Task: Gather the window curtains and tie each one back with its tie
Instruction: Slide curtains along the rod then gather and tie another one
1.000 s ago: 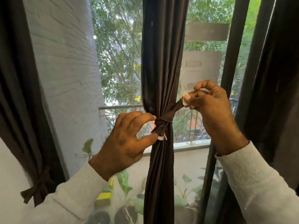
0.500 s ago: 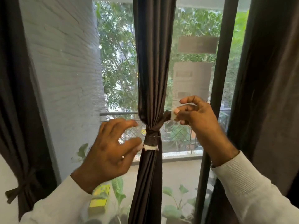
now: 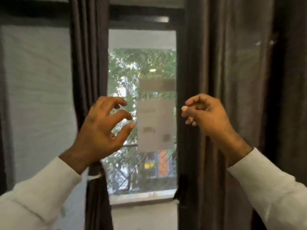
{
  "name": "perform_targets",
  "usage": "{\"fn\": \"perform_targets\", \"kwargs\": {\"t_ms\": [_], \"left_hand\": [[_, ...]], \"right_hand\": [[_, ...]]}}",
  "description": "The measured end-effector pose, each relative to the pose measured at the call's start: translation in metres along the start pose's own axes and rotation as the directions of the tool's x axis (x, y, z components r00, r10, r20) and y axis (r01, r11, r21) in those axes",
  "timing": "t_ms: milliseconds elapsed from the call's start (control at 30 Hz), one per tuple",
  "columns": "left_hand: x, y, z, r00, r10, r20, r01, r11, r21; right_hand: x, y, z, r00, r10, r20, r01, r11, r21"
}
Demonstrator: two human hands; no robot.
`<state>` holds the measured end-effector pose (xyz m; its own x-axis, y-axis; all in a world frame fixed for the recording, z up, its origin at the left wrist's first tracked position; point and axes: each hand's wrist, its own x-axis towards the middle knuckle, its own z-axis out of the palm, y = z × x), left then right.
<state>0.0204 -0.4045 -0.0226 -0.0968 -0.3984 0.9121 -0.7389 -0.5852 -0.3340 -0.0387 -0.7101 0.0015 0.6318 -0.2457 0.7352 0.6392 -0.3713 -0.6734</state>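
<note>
Already cinched at its tie [image 3: 94, 175]: dark curtain [image 3: 89, 63].

The left hand [image 3: 101, 128] hides the curtain's tie [image 3: 94, 175]; the papers [image 3: 156, 125] are blurred.

This looks like a room in a home or flat, seen from indoors at a tall window [image 3: 142, 113] with a dark frame. Long dark brown curtains [image 3: 224, 97] hang on either side of the glass. Outside are leafy trees [image 3: 142, 63] and a metal balcony railing [image 3: 131, 161], which suggests an upper floor in a residential building.
</note>
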Motion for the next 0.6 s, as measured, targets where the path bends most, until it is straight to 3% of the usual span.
{"fn": "perform_targets", "kwargs": {"t_ms": [133, 267, 500, 600], "left_hand": [[0.081, 0.009, 0.044, 0.998, 0.057, -0.036, -0.058, 0.998, -0.028], [0.156, 0.013, 0.089, 0.997, -0.001, -0.075, -0.005, 0.996, -0.085], [0.26, 0.025, 0.156, 0.939, -0.331, -0.097, 0.3, 0.923, -0.241], [0.305, 0.034, 0.169, 0.908, -0.408, -0.094, 0.384, 0.902, -0.199]], "right_hand": [[0.035, -0.012, -0.056, 0.989, -0.111, -0.097, 0.102, 0.99, -0.093], [0.078, -0.005, -0.099, 0.973, -0.157, -0.171, 0.115, 0.965, -0.234], [0.144, 0.0, -0.131, 0.959, -0.227, -0.169, 0.121, 0.868, -0.482], [0.172, -0.004, -0.134, 0.945, -0.271, -0.183, 0.134, 0.832, -0.538]]}}
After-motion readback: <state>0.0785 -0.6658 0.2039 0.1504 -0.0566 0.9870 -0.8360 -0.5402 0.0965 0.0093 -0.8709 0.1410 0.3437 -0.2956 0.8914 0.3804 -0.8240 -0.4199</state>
